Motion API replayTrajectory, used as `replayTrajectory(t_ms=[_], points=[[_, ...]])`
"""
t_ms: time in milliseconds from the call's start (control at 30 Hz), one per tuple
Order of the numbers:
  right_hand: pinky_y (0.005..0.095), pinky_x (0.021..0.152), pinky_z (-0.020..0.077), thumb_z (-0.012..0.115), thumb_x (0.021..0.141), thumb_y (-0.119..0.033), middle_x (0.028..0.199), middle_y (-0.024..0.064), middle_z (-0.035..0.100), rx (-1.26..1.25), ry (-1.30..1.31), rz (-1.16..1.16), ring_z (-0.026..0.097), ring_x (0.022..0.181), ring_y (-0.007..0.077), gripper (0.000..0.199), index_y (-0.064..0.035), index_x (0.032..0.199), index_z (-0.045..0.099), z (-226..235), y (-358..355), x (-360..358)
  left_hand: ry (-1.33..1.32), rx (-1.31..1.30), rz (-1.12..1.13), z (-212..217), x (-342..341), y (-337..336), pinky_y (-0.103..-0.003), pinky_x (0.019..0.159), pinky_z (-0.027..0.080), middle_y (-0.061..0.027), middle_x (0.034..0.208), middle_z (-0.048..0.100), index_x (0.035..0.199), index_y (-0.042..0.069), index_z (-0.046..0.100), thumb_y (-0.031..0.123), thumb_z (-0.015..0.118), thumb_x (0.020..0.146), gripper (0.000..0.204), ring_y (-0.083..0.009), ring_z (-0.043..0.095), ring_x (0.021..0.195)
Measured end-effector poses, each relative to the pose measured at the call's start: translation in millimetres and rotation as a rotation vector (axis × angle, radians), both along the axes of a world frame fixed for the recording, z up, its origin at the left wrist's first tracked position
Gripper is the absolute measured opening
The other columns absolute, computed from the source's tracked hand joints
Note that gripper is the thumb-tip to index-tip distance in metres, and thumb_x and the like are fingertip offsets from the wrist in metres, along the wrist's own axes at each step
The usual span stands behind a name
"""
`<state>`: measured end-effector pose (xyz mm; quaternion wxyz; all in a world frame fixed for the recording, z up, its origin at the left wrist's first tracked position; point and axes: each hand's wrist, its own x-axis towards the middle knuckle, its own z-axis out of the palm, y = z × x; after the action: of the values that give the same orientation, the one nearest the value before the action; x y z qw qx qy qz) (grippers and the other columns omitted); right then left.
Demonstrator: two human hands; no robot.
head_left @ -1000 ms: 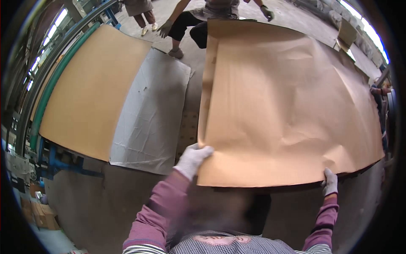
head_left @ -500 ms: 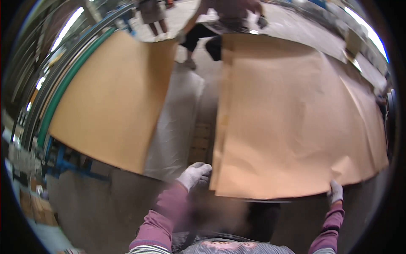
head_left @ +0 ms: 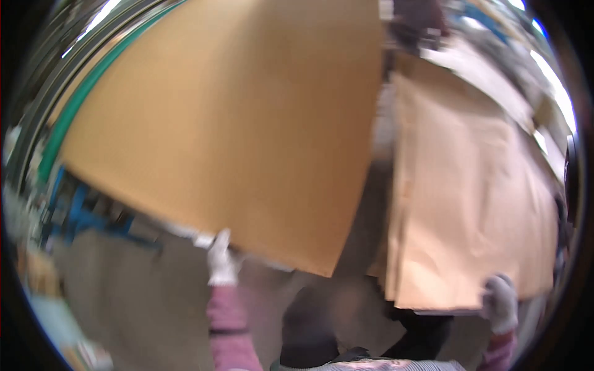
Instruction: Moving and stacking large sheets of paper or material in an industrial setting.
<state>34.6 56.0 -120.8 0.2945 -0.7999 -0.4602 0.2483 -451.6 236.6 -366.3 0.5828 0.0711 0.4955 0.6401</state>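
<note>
My left hand (head_left: 223,263): fingers clamped on brown sheet (head_left: 235,136), near edge. My right hand (head_left: 500,304): at brown stack (head_left: 458,204), near edge; finger grip, cannot tell. Open gap between.

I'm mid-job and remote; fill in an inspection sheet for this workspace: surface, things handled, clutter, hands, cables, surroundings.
Surface: grey floor shows below the work; blue frame stands at left.
Things handled: large brown sheet reaches from the left toward the middle; creased stack of brown sheets lies at right, with a gap between.
Clutter: tan box-like item at lower left, too blurred to identify.
Hands: gloved left hand at the large sheet's near edge; gloved right hand at the stack's near edge. Blur hides how firmly either grips.
Cables: nothing seen.
Surroundings: green bar along the left; another person partly visible beyond the stack.
</note>
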Motion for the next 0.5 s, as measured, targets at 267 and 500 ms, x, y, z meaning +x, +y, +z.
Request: replayTrajectory(t_ms=[267,500], points=[[0.0242,0.064,0.0489,0.060,0.089,-0.022,0.081,0.0023,0.060,-0.320,0.747,0.330,0.056,0.071,0.0075,0.036,-0.0017,0.119,0.057,-37,4,-61,-0.044,0.462,-0.222,287,142,-17,-0.029,0.055,0.057,-0.0071,0.079,0.068,0.100,0.007,0.061,0.021,0.057,0.091,0.018,-0.0164,0.066,0.064],[0.0303,0.093,0.0430,0.062,0.083,-0.024,0.117,0.0148,0.060,0.170,0.565,0.529,0.056,0.107,0.0205,0.060,0.0005,0.134,0.042,-31,-58,-45,0.221,0.407,-0.391,348,113,-75,-0.020,0.039,0.036,-0.0076,0.088,0.067,0.104,0.002,0.061,0.025,0.053,0.092,0.027,-0.0073,0.046,0.047]])
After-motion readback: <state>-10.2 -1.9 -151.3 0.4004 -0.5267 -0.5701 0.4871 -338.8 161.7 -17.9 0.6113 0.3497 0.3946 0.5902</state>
